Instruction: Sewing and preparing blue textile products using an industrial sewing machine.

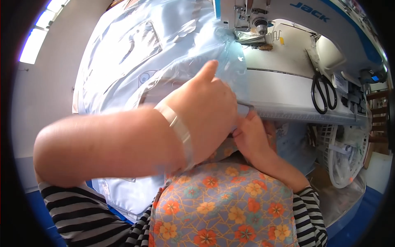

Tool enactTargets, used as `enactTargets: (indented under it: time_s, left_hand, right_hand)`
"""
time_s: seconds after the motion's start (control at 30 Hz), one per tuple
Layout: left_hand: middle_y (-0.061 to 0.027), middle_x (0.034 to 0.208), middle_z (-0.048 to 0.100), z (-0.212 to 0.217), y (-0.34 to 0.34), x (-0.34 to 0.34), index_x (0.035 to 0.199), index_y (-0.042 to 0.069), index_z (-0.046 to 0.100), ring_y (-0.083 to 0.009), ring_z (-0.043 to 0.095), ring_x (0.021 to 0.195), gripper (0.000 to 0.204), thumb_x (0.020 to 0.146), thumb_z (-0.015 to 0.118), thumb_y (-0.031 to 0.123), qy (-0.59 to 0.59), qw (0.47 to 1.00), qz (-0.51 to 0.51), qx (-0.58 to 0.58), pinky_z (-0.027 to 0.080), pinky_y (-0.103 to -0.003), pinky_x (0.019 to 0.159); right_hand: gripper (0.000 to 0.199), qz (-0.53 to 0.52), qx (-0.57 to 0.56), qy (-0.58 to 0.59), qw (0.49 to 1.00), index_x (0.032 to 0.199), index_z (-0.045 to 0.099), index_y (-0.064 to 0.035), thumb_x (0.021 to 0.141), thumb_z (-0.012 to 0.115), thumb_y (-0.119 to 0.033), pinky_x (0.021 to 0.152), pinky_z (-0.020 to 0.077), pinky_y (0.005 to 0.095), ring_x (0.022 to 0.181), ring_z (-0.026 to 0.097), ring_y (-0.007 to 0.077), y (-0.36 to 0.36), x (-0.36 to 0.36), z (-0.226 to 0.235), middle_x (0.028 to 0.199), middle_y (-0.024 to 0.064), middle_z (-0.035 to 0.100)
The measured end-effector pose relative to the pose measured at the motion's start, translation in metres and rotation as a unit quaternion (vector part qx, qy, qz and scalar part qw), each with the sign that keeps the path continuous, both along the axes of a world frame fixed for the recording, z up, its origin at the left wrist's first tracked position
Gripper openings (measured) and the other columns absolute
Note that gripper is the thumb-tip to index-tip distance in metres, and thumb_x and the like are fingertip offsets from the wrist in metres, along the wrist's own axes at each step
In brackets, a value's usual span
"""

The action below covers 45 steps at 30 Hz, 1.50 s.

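Position: both hands meet at the near edge of the white table (271, 88), just above the lap of the flowered apron (224, 206).

Work: the large light-blue cloth (177, 41) lies spread over the left side of the table and hangs down beside the apron. It runs up close to the needle area of the sewing machine (284, 12); whether it sits under the foot cannot be told. Judgement: the spread likely lets the table bear the weight, leaving the hands free for a small part.

Right hand (253, 133): thumb and fingers drawn together, apparently pinching a small blue piece (242, 110) that shows between the 2 hands. Whether this piece joins the large cloth cannot be seen. Presumably the pinch steadies it against the left hand.

Left hand (207, 109): fingers curled, thumb raised and pointing away from the body, back of the hand toward the camera. The fingertips are hidden, so its grasp cannot be told.

Pose: left elbow bent and pushed far out to the left; the forearm crosses in front of the body, blurred, with a pale band (175, 123) at the wrist. Right forearm comes up from the lower right, angled inward.

Nearby: 1 pair of black-handled scissors (317, 76) lies right of the hands, handles toward the person, probably for easy pickup.
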<state>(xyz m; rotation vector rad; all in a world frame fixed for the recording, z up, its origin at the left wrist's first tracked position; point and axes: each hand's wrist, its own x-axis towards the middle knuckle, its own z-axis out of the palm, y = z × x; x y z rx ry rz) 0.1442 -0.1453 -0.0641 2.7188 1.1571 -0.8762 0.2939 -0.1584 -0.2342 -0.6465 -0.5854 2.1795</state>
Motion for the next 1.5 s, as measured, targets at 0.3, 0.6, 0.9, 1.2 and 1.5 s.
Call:
enactTargets:
  time_s: [0.3, 0.6, 0.9, 1.2, 1.5]
  left_hand:
    - [-0.0177, 0.135, 0.056, -0.064, -0.053, -0.122, 0.145, 0.007, 0.044, -0.0339, 0.053, 0.125, 0.063, 0.089, 0.068, 0.023, -0.24, 0.852, 0.309, 0.346, 0.041, -0.045, 0.107]
    - [-0.0149, 0.084, 0.065, -0.023, -0.031, -0.117, 0.088, 0.004, 0.065, -0.0318, 0.064, 0.075, 0.015, 0.093, 0.066, 0.017, -0.351, 0.824, 0.279, 0.346, 0.051, -0.04, 0.069]
    - [-0.0127, 0.121, 0.063, -0.002, -0.089, -0.111, 0.143, 0.013, 0.048, -0.0301, 0.065, 0.105, 0.082, 0.07, 0.084, 0.01, -0.198, 0.88, 0.25, 0.354, 0.052, -0.041, 0.091]
    - [-0.0083, 0.075, 0.065, 0.036, -0.118, -0.172, 0.099, 0.003, 0.068, -0.0214, 0.062, 0.068, 0.01, 0.09, 0.064, 0.003, -0.298, 0.754, 0.303, 0.501, 0.048, -0.033, 0.066]
    - [-0.0088, 0.067, 0.059, 0.11, -0.045, -0.227, 0.089, 0.005, 0.066, -0.0227, 0.055, 0.054, 0.013, 0.096, 0.064, 0.016, -0.206, 0.791, 0.117, 0.565, 0.044, -0.034, 0.053]
  right_hand:
    - [0.034, 0.052, 0.218, -0.33, 0.917, 0.128, 0.057, 0.0014, 0.095, 0.064, -0.008, 0.088, 0.0511, 0.0275, 0.101, 0.062, 0.0123, 0.001, 0.04, -0.001, 0.112, 0.0061, 0.066]
    - [0.048, -0.111, 0.542, -0.419, 0.72, 0.132, 0.057, -0.0028, 0.089, 0.073, -0.016, 0.094, 0.0477, 0.0299, 0.107, 0.06, 0.0139, 0.058, -0.009, 0.035, 0.126, 0.0113, 0.06]
    - [0.013, -0.17, 0.418, -0.205, 0.869, 0.1, 0.069, -0.0049, 0.095, 0.068, -0.017, 0.083, 0.052, 0.0295, 0.089, 0.067, 0.0147, 0.101, -0.011, 0.055, 0.084, 0.0029, 0.072]
    - [0.019, -0.137, 0.538, -0.128, 0.822, 0.113, 0.068, -0.006, 0.096, 0.066, -0.013, 0.09, 0.0519, 0.0272, 0.102, 0.067, 0.0167, 0.092, -0.028, 0.069, 0.108, 0.0042, 0.071]
    - [0.022, 0.155, 0.195, 0.321, 0.914, 0.094, 0.065, 0.0015, 0.098, 0.061, -0.02, 0.05, 0.0501, 0.0258, 0.064, 0.067, 0.0185, 0.054, 0.022, 0.099, 0.075, 0.0118, 0.068]
